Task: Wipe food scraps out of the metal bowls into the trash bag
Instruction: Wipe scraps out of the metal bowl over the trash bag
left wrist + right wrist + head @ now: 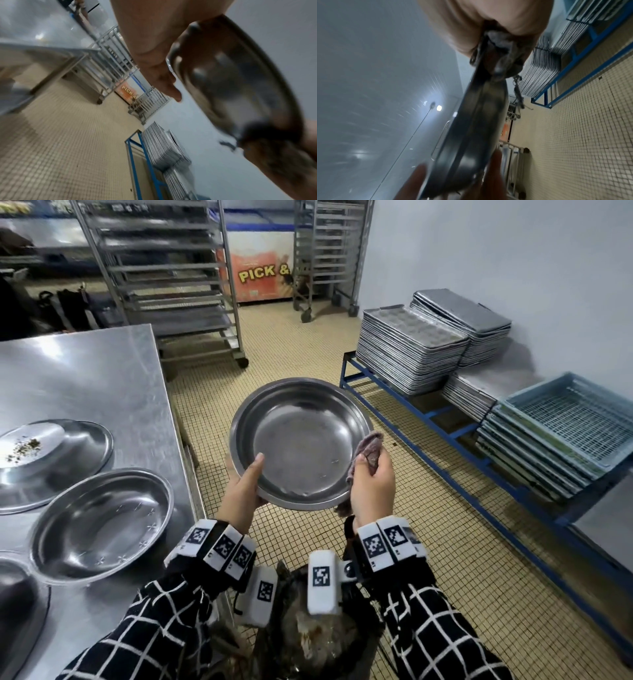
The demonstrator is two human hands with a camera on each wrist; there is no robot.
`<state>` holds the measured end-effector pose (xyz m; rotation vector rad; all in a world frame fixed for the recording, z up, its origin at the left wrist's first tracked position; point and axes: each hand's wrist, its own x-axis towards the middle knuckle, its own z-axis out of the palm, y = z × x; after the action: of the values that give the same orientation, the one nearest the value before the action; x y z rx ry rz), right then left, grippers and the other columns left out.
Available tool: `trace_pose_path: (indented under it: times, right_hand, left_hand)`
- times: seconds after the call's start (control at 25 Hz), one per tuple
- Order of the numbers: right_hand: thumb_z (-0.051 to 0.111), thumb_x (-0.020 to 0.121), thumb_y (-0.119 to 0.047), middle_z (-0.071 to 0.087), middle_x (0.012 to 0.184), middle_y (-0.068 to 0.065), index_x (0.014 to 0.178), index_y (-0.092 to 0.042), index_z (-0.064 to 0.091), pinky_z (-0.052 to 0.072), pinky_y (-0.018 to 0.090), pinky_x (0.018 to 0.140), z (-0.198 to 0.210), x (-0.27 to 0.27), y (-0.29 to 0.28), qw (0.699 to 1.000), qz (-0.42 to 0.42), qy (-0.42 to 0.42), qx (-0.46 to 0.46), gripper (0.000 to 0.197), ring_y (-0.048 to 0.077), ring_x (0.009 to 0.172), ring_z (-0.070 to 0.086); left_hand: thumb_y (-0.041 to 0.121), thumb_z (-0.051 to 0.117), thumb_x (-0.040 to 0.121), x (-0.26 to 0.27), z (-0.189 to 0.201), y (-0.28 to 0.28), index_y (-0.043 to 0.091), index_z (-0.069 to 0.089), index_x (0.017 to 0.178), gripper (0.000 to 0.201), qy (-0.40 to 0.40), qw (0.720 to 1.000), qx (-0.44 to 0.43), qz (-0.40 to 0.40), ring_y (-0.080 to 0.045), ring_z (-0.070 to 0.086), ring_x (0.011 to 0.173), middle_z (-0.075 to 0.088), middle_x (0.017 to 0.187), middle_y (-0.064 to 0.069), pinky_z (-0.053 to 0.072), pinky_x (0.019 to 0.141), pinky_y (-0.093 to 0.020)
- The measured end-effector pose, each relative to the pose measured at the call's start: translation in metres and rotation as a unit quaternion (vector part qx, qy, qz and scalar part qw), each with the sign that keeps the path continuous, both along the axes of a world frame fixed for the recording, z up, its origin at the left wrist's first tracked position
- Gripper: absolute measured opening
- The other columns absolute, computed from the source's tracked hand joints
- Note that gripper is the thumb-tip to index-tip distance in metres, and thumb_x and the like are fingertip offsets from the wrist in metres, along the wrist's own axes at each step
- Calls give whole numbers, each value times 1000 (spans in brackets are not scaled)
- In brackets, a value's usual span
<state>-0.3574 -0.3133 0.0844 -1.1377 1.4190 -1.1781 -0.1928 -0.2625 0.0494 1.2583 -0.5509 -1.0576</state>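
Between the two hands, a metal bowl (301,440) is held in the air, tilted so that its inside faces the head camera. Its inner surface shows only a few small specks near the lower right part. The left hand (245,491) grips the bowl's lower left rim, with the thumb (255,465) lying inside the bowl and the fingers hidden beneath it. The right hand (371,486) pinches a crumpled cloth (370,448) against the bowl's right rim; the thumb presses the cloth from the near side, and part of the cloth hangs below the rim. In the right wrist view the cloth (500,44) is bunched over the rim of the bowl (471,128), but that picture is blurred.

Below both wrists sits the trash bag (315,638), open and dark, with brownish scraps inside. Both forearms wear black sleeves with a white grid pattern.

To the left of the left hand stands a steel table (85,378). On it, nearest that hand, an upright empty bowl (102,525) rests; beyond it an overturned bowl (54,460) carries a small heap of scraps (24,448) on its base.

To the right of the right hand, a blue frame (428,419) bears stacks of baking trays (411,350). Beyond the held bowl stand wheeled tray racks (164,275) on the tiled floor.
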Motion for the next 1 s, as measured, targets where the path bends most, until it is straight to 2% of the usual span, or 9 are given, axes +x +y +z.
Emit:
trace_pose_path:
  times: [0.08, 0.2, 0.4, 0.48, 0.6, 0.68, 0.76, 0.88, 1.0]
  right_hand:
    - [47, 98, -19, 58, 109, -10, 131, -23, 49, 48, 17, 70, 11, -15, -14, 999, 42, 31, -8, 34, 9, 95, 58]
    - [48, 98, -22, 61, 93, -17, 117, -31, 57, 51, 19, 71, 31, -27, -30, 983, 146, 102, -38, 23, 4, 89, 60]
    - [43, 100, -26, 56, 97, -20, 129, -24, 49, 43, 5, 56, 38, -12, -23, 983, 140, 88, -73, 30, -6, 84, 55]
    - [44, 99, -24, 54, 102, -20, 137, -24, 40, 44, 2, 57, 26, 4, -11, 992, 97, 46, -73, 38, -8, 86, 54]
    - [48, 98, -19, 55, 125, -5, 142, -24, 36, 47, 8, 68, 12, 16, -3, 998, 44, -13, -47, 46, 6, 104, 58]
    - [47, 97, -17, 55, 122, -7, 139, -25, 40, 47, 7, 66, 17, 7, -13, 998, 51, -9, -37, 43, 1, 98, 56]
    - [47, 98, -18, 56, 117, -10, 137, -24, 45, 50, 14, 79, 26, -5, -25, 995, 89, 31, -43, 40, 1, 99, 54]
    - [47, 98, -20, 56, 114, -12, 137, -24, 45, 49, 27, 92, 36, -11, -31, 987, 132, 65, -63, 39, 8, 108, 55]
    - [44, 100, -22, 51, 110, -19, 142, -23, 36, 46, 7, 78, 31, 0, -26, 988, 93, 58, -110, 43, -8, 94, 53]
  left_hand:
    - [43, 56, 86, 18, 8, 4, 21, 45, 128, 49, -4, 996, -56, -62, -28, 68, 87, 65, 106, -5, 55, 79, -48]
    - [46, 60, 81, 40, 22, 2, 11, 55, 124, 55, 7, 992, -49, -114, -27, 66, 87, 69, 98, -8, 52, 85, -48]
    - [35, 46, 96, 31, 35, -5, 19, 69, 95, 28, 10, 999, -35, 24, -23, 66, 87, 74, 85, -2, 50, 79, -39]
    - [41, 44, 97, 17, 31, -12, 17, 65, 110, 35, 24, 997, -34, 70, -22, 66, 99, 72, 104, -4, 52, 81, -37]
    - [45, 45, 96, 2, 25, -12, 14, 28, 146, 61, -43, 996, -4, 77, -24, 56, 116, 49, 136, -8, 51, 94, -42]
    - [42, 52, 92, 12, 30, -8, 20, 26, 142, 60, -62, 996, -52, 28, -22, 63, 106, 51, 128, -7, 56, 85, -41]
    - [48, 56, 85, 33, 37, -6, 18, 39, 136, 61, -12, 994, -98, -36, -19, 67, 98, 60, 120, -7, 57, 74, -35]
    - [43, 47, 91, 40, 42, -8, 17, 63, 114, 38, 12, 998, -55, -39, -24, 64, 101, 71, 100, -3, 55, 76, -35]
    - [39, 46, 96, 23, 42, -12, 18, 65, 99, 29, 5, 999, -30, 42, -27, 67, 96, 74, 86, -4, 52, 78, -38]
